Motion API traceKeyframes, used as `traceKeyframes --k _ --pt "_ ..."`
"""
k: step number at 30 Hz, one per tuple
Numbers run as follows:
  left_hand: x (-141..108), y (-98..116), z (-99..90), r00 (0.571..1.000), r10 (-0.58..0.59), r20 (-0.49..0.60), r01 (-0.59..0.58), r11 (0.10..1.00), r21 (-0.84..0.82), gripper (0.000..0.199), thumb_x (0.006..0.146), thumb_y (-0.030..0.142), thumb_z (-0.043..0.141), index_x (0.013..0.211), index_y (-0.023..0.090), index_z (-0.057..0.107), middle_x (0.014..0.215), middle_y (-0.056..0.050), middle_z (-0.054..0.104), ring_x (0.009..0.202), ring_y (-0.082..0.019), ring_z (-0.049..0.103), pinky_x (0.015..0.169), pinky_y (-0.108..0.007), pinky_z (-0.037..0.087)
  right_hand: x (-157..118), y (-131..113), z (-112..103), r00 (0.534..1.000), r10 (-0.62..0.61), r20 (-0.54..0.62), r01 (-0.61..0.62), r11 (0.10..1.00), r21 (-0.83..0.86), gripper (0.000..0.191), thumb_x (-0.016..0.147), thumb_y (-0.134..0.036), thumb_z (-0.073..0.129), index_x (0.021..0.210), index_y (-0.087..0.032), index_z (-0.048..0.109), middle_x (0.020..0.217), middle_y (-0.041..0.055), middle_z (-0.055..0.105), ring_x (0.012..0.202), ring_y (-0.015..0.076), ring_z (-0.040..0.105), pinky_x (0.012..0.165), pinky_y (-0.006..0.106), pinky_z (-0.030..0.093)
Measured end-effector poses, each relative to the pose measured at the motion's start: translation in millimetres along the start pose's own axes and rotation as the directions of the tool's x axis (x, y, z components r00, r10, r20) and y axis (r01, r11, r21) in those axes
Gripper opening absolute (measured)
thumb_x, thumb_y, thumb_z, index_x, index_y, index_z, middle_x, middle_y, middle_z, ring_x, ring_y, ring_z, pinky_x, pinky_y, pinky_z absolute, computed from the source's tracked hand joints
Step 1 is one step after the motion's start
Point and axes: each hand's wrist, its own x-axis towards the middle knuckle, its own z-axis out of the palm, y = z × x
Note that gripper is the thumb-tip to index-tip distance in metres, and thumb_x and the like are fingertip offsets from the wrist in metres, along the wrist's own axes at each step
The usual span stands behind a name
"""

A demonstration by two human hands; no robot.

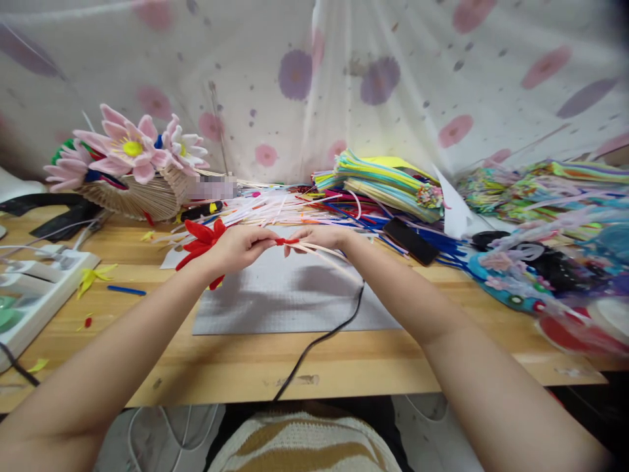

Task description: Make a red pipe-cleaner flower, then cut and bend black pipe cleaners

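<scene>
My left hand point(243, 249) is closed, thumb and fingers pinched on the stem side of a red pipe-cleaner flower point(199, 244). The flower's fuzzy petals stick out to the left behind that hand, and part of it is hidden. Between my hands runs a short red fuzzy length point(285, 242) of the stem. My right hand point(317, 237) is closed around this stem, its fingertips at the red part. From under the right hand, several pale cream stem strands point(327, 263) spread toward the lower right. Both hands are above a grey cutting mat point(236, 318).
Pink pipe-cleaner flowers point(130, 147) stand at the back left, by a white power strip point(46, 288). Bundled pipe cleaners point(383, 180) lie at the back, with a black phone point(411, 240) before them. A black cable point(324, 335) crosses the mat and table edge.
</scene>
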Motion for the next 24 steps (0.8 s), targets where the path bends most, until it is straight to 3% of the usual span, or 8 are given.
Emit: traceKeyframes --k 3,8,10,12,15,19,21,24 --pt "-4 0 -2.4 0.996 -0.052 -0.071 0.047 0.997 -0.061 0.031 0.085 0.034 0.043 0.096 0.020 0.068 0.080 -0.004 0.067 0.075 -0.016 0.060 0.072 -0.026 0.044 3 1 14 0.985 -0.072 0.159 0.044 0.983 0.177 0.048 0.087 -0.052 0.043 0.101 -0.011 0.063 0.060 -0.0040 0.042 0.053 0.0076 0.036 0.050 0.021 0.030" --pt "-5 -5 -6.2 0.973 -0.196 -0.123 0.187 0.979 -0.086 0.034 0.084 0.035 0.046 0.108 0.022 0.066 0.082 -0.004 0.067 0.078 -0.018 0.060 0.071 -0.027 0.044 7 -8 27 0.974 -0.104 0.199 0.033 0.943 0.331 0.044 0.090 -0.050 0.039 0.103 -0.013 0.059 0.065 -0.0035 0.042 0.054 0.0070 0.033 0.051 0.021 0.029" --pt "-3 -9 -5.8 0.955 -0.248 -0.160 0.245 0.969 -0.038 0.035 0.085 0.036 0.044 0.106 0.022 0.068 0.088 -0.005 0.069 0.081 -0.020 0.061 0.071 -0.027 0.043 10 -9 38 0.986 -0.088 0.140 0.028 0.923 0.383 0.042 0.092 -0.049 0.036 0.103 -0.014 0.057 0.065 -0.0039 0.042 0.053 0.0072 0.031 0.050 0.021 0.027" --pt "-1 -12 -3.9 0.931 -0.303 -0.202 0.324 0.943 0.077 0.036 0.085 0.036 0.042 0.104 0.022 0.069 0.094 -0.006 0.070 0.084 -0.021 0.061 0.070 -0.029 0.042 14 -13 53 1.000 -0.026 -0.006 0.026 0.926 0.377 0.040 0.094 -0.046 0.030 0.101 -0.015 0.054 0.062 -0.0048 0.039 0.051 0.0078 0.030 0.048 0.021 0.024" --pt "-1 -16 0.0 0.914 -0.364 -0.179 0.403 0.862 0.308 0.036 0.086 0.036 0.040 0.106 0.024 0.069 0.097 -0.007 0.070 0.087 -0.024 0.062 0.069 -0.030 0.041 13 -28 69 0.966 0.065 -0.249 -0.037 0.993 0.113 0.033 0.095 -0.036 0.031 0.091 -0.015 0.056 0.064 -0.0024 0.044 0.057 0.0089 0.039 0.055 0.021 0.030" --pt "-6 -18 0.5 0.954 -0.299 0.004 0.273 0.877 0.396 0.033 0.085 0.035 0.042 0.101 0.028 0.070 0.093 -0.005 0.071 0.087 -0.023 0.062 0.071 -0.028 0.040 2 -55 46 0.897 -0.033 -0.441 -0.157 0.909 -0.387 0.024 0.090 -0.030 0.043 0.083 -0.017 0.062 0.080 0.0030 0.059 0.074 0.0130 0.049 0.067 0.024 0.031" --pt "-10 -18 -4.2 0.970 -0.218 0.108 0.184 0.948 0.259 0.031 0.082 0.036 0.046 0.097 0.029 0.072 0.089 -0.003 0.071 0.084 -0.021 0.061 0.073 -0.027 0.040 -2 -59 20 0.890 -0.076 -0.450 -0.144 0.889 -0.434 0.027 0.088 -0.034 0.046 0.078 -0.016 0.063 0.076 0.0029 0.059 0.072 0.0132 0.049 0.066 0.024 0.030" --pt "-15 -14 -15.4 0.977 -0.153 0.152 0.161 0.986 -0.045 0.030 0.078 0.039 0.050 0.093 0.026 0.073 0.081 -0.002 0.070 0.078 -0.019 0.060 0.072 -0.027 0.043 0 -48 -9 0.918 -0.107 -0.381 -0.008 0.958 -0.287 0.032 0.087 -0.040 0.047 0.080 -0.014 0.064 0.072 0.0014 0.056 0.067 0.0110 0.047 0.063 0.023 0.032"
